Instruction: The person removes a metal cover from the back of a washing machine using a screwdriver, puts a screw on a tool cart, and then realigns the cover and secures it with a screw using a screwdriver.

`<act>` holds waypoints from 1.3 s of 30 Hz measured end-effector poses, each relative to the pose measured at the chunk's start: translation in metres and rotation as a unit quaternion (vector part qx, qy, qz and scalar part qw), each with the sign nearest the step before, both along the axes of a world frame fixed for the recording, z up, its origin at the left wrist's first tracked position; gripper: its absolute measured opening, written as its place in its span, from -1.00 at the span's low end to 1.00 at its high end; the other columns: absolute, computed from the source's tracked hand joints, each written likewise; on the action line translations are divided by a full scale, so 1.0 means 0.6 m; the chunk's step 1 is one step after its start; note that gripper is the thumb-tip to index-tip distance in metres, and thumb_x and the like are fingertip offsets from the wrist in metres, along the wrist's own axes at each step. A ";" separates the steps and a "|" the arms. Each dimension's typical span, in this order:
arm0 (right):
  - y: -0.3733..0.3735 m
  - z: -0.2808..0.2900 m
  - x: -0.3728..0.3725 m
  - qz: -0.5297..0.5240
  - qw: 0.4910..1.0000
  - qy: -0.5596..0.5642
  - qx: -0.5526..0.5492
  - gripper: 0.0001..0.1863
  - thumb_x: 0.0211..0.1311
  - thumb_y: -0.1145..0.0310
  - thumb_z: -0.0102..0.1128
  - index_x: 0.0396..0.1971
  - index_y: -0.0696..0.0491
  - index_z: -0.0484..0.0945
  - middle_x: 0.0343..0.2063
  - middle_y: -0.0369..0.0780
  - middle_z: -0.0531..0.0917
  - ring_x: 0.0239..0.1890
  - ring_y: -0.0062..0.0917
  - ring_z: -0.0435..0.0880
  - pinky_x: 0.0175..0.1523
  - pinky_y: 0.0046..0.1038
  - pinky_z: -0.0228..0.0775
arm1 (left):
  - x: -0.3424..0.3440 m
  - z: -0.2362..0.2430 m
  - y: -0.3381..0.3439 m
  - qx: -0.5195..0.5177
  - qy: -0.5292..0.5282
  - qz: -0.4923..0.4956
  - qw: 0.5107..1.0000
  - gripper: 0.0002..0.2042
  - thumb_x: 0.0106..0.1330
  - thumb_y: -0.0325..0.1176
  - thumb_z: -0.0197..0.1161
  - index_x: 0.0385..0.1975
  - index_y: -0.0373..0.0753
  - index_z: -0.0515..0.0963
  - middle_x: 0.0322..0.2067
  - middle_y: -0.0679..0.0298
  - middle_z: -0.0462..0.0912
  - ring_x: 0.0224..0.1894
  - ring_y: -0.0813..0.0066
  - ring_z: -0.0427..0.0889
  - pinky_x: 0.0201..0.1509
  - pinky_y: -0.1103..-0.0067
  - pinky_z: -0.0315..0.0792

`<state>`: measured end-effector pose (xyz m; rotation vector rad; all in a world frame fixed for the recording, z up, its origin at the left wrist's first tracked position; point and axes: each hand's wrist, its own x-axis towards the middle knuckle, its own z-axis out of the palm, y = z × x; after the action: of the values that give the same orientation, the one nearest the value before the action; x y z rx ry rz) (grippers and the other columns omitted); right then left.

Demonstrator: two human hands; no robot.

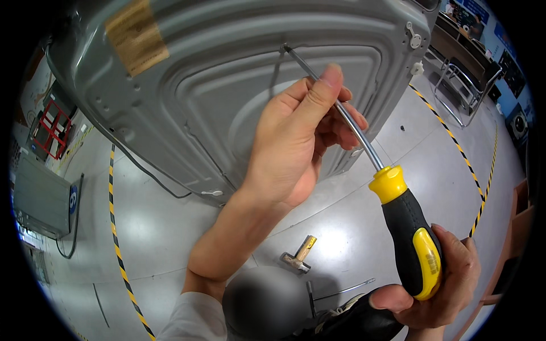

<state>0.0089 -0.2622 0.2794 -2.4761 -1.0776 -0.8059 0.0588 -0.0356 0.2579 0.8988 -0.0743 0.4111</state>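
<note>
A long screwdriver slants across the view, its tip on a small dark screw spot in a grey metal panel. The panel has pressed ridges, like the back of a large appliance. My left hand is closed around the steel shaft, thumb on top, partway between tip and handle. My right hand grips the end of the black and yellow handle from below. Part of the panel's middle is hidden behind my left hand.
On the floor lie a hammer and a metal T-shaped tool beside my shoe. A black cord runs along the panel's left side. Striped floor tape, a grey box-shaped appliance and a chair stand around.
</note>
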 end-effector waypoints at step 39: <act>-0.365 -0.476 0.067 -0.228 0.647 0.641 0.345 -0.67 0.28 0.09 0.08 -0.38 0.11 0.48 -0.63 -0.33 0.42 -0.58 -0.66 0.40 -0.49 -0.60 0.21 | -0.208 -0.705 -0.014 0.628 0.445 -0.080 0.633 -0.78 0.20 -0.32 0.24 -0.25 -0.32 0.53 -0.35 0.14 0.59 -0.27 0.31 0.58 -0.14 0.45 0.45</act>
<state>0.0493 -0.4814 -0.0065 -1.8041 0.3606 0.4812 -0.0661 -0.0443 -0.1650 2.3961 0.5527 -0.4203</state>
